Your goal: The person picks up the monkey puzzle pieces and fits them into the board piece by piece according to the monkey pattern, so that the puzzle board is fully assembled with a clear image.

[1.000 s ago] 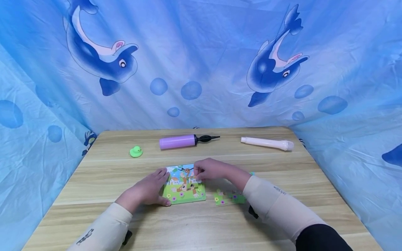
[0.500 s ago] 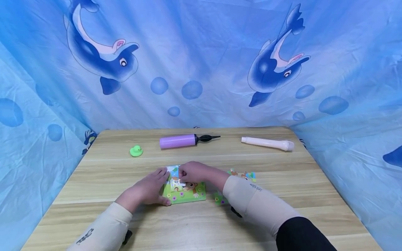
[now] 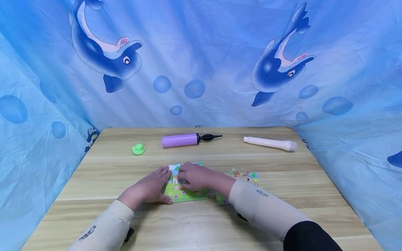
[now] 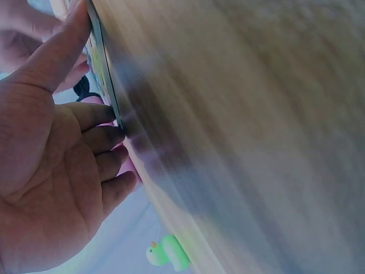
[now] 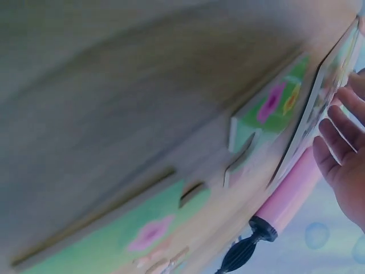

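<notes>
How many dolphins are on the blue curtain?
2 whole ones: a dolphin up on the left and another dolphin up on the right. Dark blue bits at the curtain's edges may be parts of more.

The table (image 3: 282,195) looks like pale wood-grain laminate, smooth with a soft sheen. The puzzle board (image 3: 185,195) seems to be thin printed card or wood, though blur in the wrist views leaves that unsure. The loose puzzle pieces (image 3: 245,175) share its colourful printed face. The balloon pump (image 3: 179,139) is smooth lilac plastic; the green duck (image 3: 138,149) looks rubbery. The dolphin curtain (image 3: 201,62) is thin, creased, slightly shiny cloth.
</notes>
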Demonstrator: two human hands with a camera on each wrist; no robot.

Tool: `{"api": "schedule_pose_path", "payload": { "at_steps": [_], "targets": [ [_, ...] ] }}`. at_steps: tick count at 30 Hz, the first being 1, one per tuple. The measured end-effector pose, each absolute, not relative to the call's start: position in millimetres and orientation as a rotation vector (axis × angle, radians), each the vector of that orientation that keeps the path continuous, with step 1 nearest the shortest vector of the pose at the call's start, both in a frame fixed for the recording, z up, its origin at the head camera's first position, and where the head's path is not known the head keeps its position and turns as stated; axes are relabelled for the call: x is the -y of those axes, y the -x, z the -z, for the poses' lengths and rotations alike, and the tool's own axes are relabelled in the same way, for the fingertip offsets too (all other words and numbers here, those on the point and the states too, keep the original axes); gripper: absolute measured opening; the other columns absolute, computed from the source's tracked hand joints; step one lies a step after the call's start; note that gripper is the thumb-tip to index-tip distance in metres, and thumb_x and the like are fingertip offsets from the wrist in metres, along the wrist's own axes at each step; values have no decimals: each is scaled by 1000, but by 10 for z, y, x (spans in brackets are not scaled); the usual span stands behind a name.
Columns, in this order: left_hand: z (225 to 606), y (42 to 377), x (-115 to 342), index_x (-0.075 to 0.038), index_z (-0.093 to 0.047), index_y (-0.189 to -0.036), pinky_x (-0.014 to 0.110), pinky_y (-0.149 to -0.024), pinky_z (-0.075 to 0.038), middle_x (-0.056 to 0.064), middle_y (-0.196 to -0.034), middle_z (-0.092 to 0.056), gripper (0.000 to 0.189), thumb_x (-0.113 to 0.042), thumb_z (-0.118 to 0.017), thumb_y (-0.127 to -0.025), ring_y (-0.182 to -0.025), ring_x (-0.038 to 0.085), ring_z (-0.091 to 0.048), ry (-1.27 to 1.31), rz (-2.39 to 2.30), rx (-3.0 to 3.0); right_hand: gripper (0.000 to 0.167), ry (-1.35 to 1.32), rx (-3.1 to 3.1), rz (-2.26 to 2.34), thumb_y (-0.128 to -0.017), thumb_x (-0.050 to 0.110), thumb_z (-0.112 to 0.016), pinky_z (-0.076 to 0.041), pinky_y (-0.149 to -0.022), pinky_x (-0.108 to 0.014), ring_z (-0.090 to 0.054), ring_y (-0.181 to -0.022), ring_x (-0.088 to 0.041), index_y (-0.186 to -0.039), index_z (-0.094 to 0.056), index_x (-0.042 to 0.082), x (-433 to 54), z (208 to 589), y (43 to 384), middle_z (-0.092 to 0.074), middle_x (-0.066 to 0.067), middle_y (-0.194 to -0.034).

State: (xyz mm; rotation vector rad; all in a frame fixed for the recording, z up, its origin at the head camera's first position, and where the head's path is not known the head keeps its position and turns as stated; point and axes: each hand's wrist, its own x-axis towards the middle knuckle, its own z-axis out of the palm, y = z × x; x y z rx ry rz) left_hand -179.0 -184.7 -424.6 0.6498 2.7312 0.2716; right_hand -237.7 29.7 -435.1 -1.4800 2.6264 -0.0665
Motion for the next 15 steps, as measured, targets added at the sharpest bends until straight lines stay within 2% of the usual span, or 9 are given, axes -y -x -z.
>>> {"api": "schedule_pose_path", "payload": {
  "at_steps": [2,5,10,15],
  "targets": [
    [4234,1788,1841,5,-29,-151,55,-118,-27,23,-160,-22,108,-57,-76,-77,-148,43,-19,-646,-265,-2733,28,1562,-2617,-32,-97,41,-59,-46,-103,-28,-52,-117,-12,-118,-66,24,-332,4339,2330,-58,6,-124],
    [4220,1780,1836,4,-29,-151,55,-118,-27,23,-160,-22,108,-58,-76,-76,-148,43,-19,-641,-262,-2733,35,1604,-2607,-93,-98,42,-57,-45,-107,-31,-50,-123,-14,-128,-62,24,-365,4347,2291,-56,5,-133],
    [4217,1773,1832,5,-30,-151,56,-118,-27,25,-160,-22,107,-57,-76,-77,-147,44,-20,-656,-265,-2733,38,1623,-2609,-155,-98,43,-56,-44,-107,-32,-48,-127,-13,-133,-59,26,-386,4377,2278,-54,7,-137],
    [4221,1777,1827,5,-30,-151,55,-118,-26,25,-160,-22,106,-57,-75,-78,-148,44,-19,-662,-249,-2732,34,1620,-2629,-208,-101,35,-54,-47,-102,-32,-49,-126,-14,-134,-58,28,-374,4354,2253,-54,8,-138]
  ]
}}
